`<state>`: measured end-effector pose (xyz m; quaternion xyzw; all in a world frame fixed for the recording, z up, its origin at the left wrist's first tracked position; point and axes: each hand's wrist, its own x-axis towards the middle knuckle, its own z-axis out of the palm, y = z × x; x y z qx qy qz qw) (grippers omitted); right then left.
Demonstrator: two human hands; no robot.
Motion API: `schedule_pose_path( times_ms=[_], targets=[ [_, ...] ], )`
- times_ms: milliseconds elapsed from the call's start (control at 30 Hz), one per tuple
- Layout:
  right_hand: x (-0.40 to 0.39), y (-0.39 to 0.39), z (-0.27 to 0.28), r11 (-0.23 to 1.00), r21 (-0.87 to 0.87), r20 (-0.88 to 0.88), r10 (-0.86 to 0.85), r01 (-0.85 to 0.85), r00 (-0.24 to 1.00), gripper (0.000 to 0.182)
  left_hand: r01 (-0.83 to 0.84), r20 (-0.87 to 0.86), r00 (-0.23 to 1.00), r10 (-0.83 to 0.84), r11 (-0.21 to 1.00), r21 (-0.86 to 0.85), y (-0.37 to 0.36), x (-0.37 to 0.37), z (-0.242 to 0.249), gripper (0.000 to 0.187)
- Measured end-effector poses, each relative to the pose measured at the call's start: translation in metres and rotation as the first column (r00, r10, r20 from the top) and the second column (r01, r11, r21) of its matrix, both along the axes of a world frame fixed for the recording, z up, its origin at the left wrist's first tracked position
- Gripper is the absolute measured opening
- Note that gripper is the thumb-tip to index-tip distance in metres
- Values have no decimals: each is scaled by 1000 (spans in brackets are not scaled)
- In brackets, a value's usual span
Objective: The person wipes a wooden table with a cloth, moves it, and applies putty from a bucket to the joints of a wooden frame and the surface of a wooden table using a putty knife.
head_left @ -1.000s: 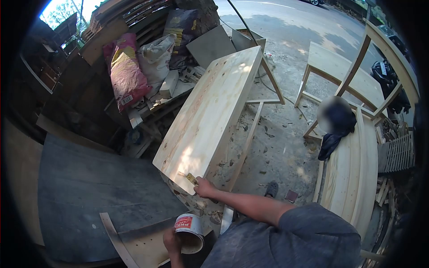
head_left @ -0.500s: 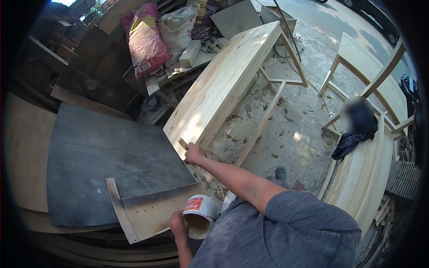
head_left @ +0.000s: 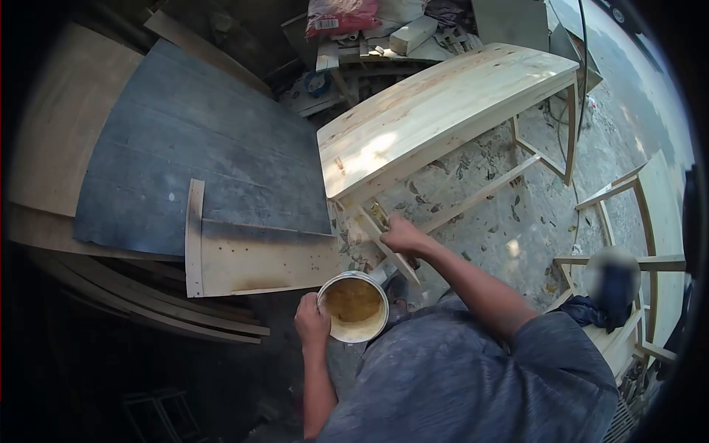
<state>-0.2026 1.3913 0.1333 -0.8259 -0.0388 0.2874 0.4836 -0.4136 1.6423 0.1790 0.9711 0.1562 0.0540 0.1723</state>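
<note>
My left hand grips the rim of a white bucket, whose open top faces me. Yellow-brown liquid lies inside it. The fingers of my right hand are closed round a yellowish brush, partly hidden by the hand. That brush is right at the near leg of a pale wooden table, just below the tabletop's near corner. A wet-looking brown streak shows on the tabletop near its left end.
A dark grey sheet lies to the left, with a scorched board at its front edge. Pale wooden frames stand at the right, a dark cloth over one. Pink and white sacks rest behind the table.
My right hand has moved with the brush from the tabletop's corner down to the leg. The bucket has tipped toward me, so its inside shows. The whole view has turned.
</note>
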Motion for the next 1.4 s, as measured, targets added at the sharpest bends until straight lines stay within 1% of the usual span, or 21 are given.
schedule_pose_path(
  times_ms=[33,100,167,233,267,300,367,400,500,600,700,733,800,867,1000,1100,1200,1267,1333,1400],
  targets=[
    [-14,-22,-2,999,32,-62,44,-42,997,57,-65,-47,997,65,998,-12,-10,4,7,14],
    [-41,-60,17,987,85,-113,144,-135,983,51,-105,-21,994,104,992,-71,-19,9,16,15],
    [-66,-78,61,952,216,14,220,-218,975,41,-115,-15,993,114,987,-111,-27,17,29,19],
    [-90,-85,111,912,33,153,400,-409,904,37,-109,-54,993,102,986,-127,-33,17,44,22],
    [-91,-82,123,877,-76,234,478,-474,847,35,-95,-64,994,87,986,-135,-34,25,50,23],
    [-94,-74,125,846,-157,272,532,-509,802,33,-73,-72,995,63,987,-144,-35,32,56,23],
    [-104,-54,131,775,-319,329,631,-546,703,29,-41,-106,994,23,983,-179,-39,42,73,25],
    [-108,-41,127,788,-339,433,616,-515,658,24,-21,-121,993,-3,980,-196,-39,46,80,27],
    [-116,8,102,704,-453,428,710,-547,559,23,19,-195,978,-72,966,-259,-31,62,90,27],
    [-118,53,79,654,-536,422,755,-533,502,22,136,-208,954,-214,932,-336,4,82,85,28],
    [-119,90,65,618,-583,391,783,-528,484,20,219,-255,907,-334,894,-392,44,101,78,31],
    [-119,101,61,619,-568,391,783,-542,484,19,240,-215,909,-356,871,-430,60,105,68,33],
    [-118,121,57,625,-535,391,780,-569,489,18,286,-199,880,-431,817,-501,86,114,63,32],
    [-116,141,59,611,-541,348,788,-578,507,19,314,-188,855,-483,772,-552,103,123,62,32],
    [-108,176,47,588,-509,219,795,-628,566,26,351,-208,820,-533,756,-552,113,137,64,31],
    [-104,175,42,597,-498,231,790,-629,567,27,371,-181,821,-541,747,-551,111,145,59,30],
    [-95,170,50,562,-527,242,818,-638,522,28,369,-172,830,-530,755,-542,108,152,56,30],
    [-91,176,44,555,-514,206,820,-654,534,29,376,-181,817,-547,745,-550,98,160,58,30],
    [-84,166,43,562,-515,190,811,-647,553,29,377,-201,824,-530,777,-504,90,167,56,30],
    [-75,142,76,576,-525,188,797,-627,574,29,397,-211,822,-530,797,-455,86,172,56,30]
  ],
)
